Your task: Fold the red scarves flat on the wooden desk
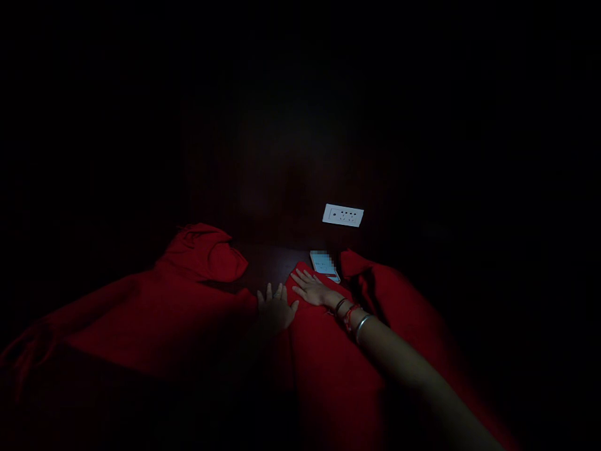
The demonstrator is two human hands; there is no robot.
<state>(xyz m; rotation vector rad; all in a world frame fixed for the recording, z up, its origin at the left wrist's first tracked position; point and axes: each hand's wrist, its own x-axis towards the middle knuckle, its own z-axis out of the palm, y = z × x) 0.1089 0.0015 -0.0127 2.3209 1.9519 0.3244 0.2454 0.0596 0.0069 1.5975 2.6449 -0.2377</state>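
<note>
A large red cloth (328, 357) is spread out before me, with a bunched part at the left and a loose fold at the right; it may be a garment, but its full shape is lost in shadow. My right hand (310, 289) lies flat on the cloth near its upper edge, fingers spread. Beside it, my left hand (276, 310) rests palm down with fingers apart, at the cloth's edge; its wrist and arm fade into the dark. Neither hand grips anything. Bracelets (351, 318) ring my right wrist.
A phone (323, 264) with a lit screen lies just beyond my right hand, on a dark surface (267, 263). Farther back is a white socket panel (343, 215). Thin strands (35, 344) hang from the cloth at far left. Deep darkness hides the surroundings.
</note>
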